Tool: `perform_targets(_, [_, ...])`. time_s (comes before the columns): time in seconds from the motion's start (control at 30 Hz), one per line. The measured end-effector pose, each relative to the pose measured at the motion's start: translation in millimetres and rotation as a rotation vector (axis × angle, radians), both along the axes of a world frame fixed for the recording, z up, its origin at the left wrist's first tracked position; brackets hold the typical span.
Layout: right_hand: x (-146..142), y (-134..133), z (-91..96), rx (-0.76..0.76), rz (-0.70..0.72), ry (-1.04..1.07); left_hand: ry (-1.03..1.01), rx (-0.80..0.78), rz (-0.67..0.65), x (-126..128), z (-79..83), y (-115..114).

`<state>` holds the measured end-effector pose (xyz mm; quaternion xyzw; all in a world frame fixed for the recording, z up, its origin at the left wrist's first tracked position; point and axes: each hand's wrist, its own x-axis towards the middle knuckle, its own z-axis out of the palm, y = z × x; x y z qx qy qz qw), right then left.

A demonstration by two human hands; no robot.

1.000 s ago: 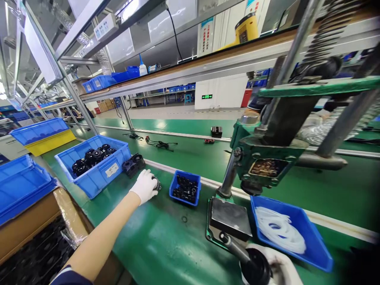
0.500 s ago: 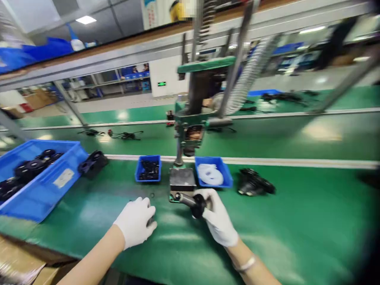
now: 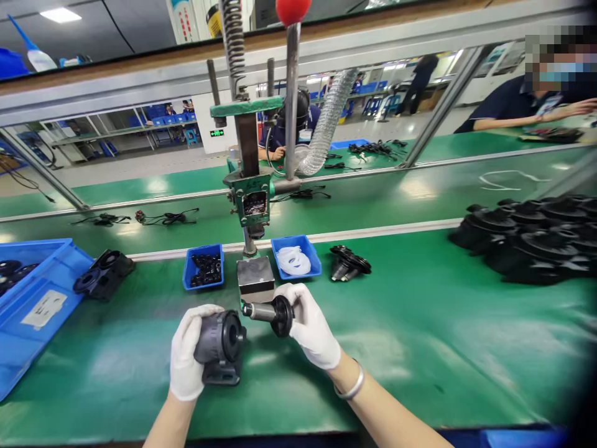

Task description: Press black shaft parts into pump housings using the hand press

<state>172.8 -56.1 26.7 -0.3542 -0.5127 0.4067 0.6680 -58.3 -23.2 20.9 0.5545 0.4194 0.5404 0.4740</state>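
Note:
Both my hands wear white gloves. My left hand (image 3: 185, 354) is wrapped round a black round motor part (image 3: 219, 345), holding it tilted just above the green table. My right hand (image 3: 310, 323) grips a black disc-shaped part (image 3: 282, 315) that sits on a horizontal metal pin (image 3: 257, 311) at the foot of the green hand press (image 3: 247, 193). The two parts are a short gap apart, facing each other. The press's dark base block (image 3: 255, 278) lies just behind them.
A small blue bin of black pieces (image 3: 203, 266) and another with white rings (image 3: 295, 256) flank the press. Black parts lie at the left (image 3: 103, 274), middle (image 3: 349, 262) and in a heap at the right (image 3: 527, 239). A large blue crate (image 3: 32, 305) stands at the left. People work beyond the conveyor.
My left hand has lifted the black motor part from the table and brought it toward the pin. The view has swung right; my right hand stays on the disc part.

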Motion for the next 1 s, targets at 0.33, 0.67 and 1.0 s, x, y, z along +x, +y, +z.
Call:
perform_targets(0.33, [-9.9, -28.5, -8.3, 0.022, -0.058, -0.229, -0.177, 0.079, -0.093, 17.9, 5.4, -2.4])
perform_targets(0.67, [-24.5, -37.2, 7.6, 0.112, -0.139, -0.573, 0.176, 0.385, -0.286, 26.7, 8.0, -15.8])
perform_targets(1.0, [-23.5, -38.4, 36.4, 0.040, -0.170, -0.813, 0.035, 0.250, -0.207, 47.7, 10.2, -15.3])
